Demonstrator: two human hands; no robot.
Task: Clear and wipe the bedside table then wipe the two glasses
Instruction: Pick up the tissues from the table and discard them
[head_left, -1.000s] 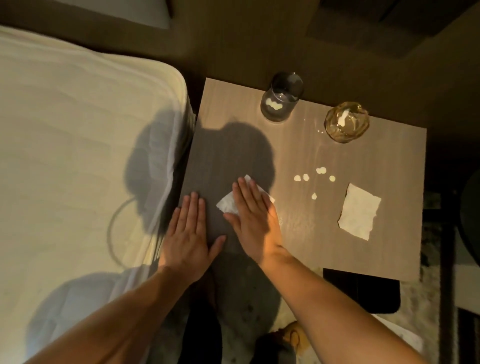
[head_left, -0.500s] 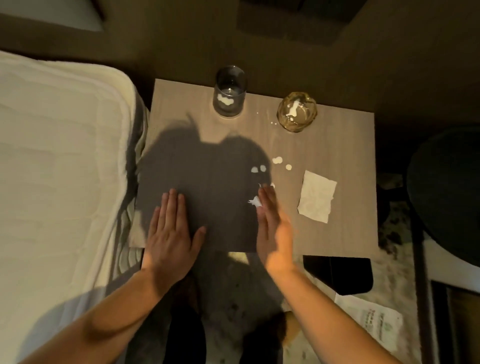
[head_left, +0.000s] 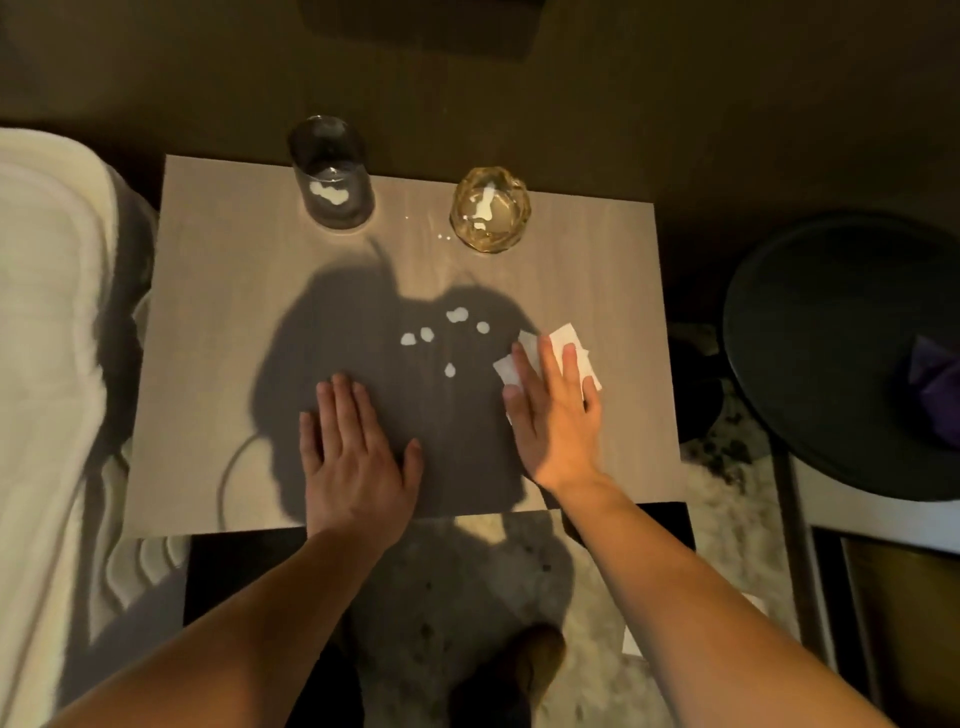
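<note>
The wooden bedside table (head_left: 218, 322) carries a clear glass (head_left: 332, 171) with white residue at the back, and an amber faceted glass (head_left: 491, 208) to its right. Several white spill drops (head_left: 457, 315) dot the middle of the tabletop. My left hand (head_left: 358, 452) lies flat and empty on the table near its front edge. My right hand (head_left: 556, 410) presses flat, fingers stretched out, on white tissue paper (head_left: 569, 336) at the right side. The tissue pokes out beyond the fingertips and beside the thumb. The drops lie just left of it.
A bed with a pale cover (head_left: 47, 364) runs along the table's left side. To the right is a dark round seat (head_left: 831, 364) with a purple item (head_left: 935, 384) on it. Below the table are a mottled rug (head_left: 467, 582), a shoe (head_left: 524, 665) and a white paper (head_left: 631, 642).
My right hand has slid from the table's left-centre to the right, carrying its tissue onto the spot where the second tissue lay. The left hand stays flat. The view has shifted right.
</note>
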